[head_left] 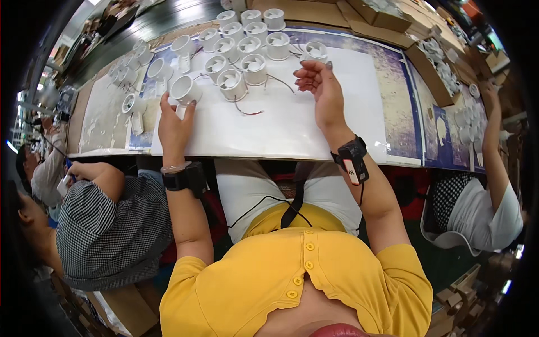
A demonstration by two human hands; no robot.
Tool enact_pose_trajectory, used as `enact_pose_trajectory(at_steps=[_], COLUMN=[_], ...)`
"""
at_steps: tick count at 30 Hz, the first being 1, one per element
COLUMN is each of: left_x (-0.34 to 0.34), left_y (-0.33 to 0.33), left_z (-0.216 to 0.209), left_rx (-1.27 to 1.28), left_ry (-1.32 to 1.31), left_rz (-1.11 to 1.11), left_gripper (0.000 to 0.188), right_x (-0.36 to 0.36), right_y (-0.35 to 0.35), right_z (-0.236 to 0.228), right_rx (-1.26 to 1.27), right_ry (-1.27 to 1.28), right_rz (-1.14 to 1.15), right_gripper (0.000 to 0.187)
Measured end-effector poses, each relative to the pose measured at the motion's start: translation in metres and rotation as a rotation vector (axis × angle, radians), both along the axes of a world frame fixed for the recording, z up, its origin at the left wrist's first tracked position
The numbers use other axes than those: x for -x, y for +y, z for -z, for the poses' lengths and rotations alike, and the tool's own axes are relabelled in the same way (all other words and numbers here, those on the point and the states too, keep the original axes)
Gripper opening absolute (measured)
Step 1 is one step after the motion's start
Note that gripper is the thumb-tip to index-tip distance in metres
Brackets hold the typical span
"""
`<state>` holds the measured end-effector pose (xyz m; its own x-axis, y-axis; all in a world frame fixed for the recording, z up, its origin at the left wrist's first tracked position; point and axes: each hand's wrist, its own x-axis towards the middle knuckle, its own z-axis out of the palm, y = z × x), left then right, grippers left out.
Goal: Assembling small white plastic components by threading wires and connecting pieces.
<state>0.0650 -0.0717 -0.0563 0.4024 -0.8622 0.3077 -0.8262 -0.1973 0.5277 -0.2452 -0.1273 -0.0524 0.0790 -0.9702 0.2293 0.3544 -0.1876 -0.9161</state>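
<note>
My left hand [177,124] has its thumb and fingers around the lower end of a white round housing [185,88], which rests on the white sheet. To the right, my right hand [324,92] is raised over the sheet with its fingers loosely bent and nothing visible in them. Just beyond its fingertips stands a small white fan [315,51]. Between my hands, several white cylindrical fans [231,83] stand in a group, blades facing up, with thin wires [245,111] trailing from some.
More white housings [160,68] stand at the left. Cardboard boxes [432,70] of white parts are at the back right. A co-worker in a checked top [115,227] sits at my left. Another person's arm [492,126] reaches over white parts at the right.
</note>
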Motion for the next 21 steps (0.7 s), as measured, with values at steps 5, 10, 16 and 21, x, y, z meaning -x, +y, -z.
enact_pose_trajectory(at_steps=[5,10,16,21], left_x=[0.003,0.069,0.139,0.154], left_y=[-0.001,0.018,0.02,0.013], left_z=[0.011,0.014,0.008,0.004], left_rx=[0.299,0.419,0.28,0.337], left_ry=[0.5,1.146,1.29,1.41], left_rz=[-0.001,0.442,0.66,0.65], left_gripper=[0.057,0.034,0.04,0.047], right_x=[0.01,0.03,0.028,0.062], right_y=[-0.012,-0.045,-0.076,-0.062], right_z=[-0.003,0.005,0.021,0.003], right_rx=[0.011,0.221,0.266,-0.001], right_ry=[0.043,0.492,0.845,0.946], right_rz=[0.113,0.475,0.553,0.183], right_gripper=[0.035,0.035,0.061,0.063])
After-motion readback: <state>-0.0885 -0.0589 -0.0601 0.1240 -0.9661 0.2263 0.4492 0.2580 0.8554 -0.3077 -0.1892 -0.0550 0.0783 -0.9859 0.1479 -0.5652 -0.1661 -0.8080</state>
